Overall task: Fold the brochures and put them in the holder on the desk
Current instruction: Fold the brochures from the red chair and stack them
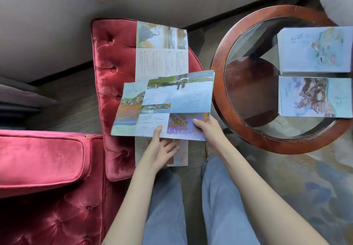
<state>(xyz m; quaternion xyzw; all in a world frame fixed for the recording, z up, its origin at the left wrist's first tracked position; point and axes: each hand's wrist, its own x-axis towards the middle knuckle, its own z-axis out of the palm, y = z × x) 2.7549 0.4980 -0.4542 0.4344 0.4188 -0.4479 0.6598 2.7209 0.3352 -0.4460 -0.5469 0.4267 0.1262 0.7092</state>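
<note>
Blue-jeaned legs and bare forearms lead up to an unfolded glossy brochure with lake photographs point(172, 103), held above a second long unfolded brochure point(161, 57) that lies on the red tufted velvet armchair point(112, 63); folding looks barely begun. The right hand point(209, 132) pinches the sheet's near right corner, thumb on top, while the left hand point(162, 149) is spread loose with one digit touching the near edge. Next the edges likely need bringing together along a crease; no holder is in view.

Colourful brochure point(172, 99) unfolded, tilted above long brochure point(161, 59) lying flat.
</note>
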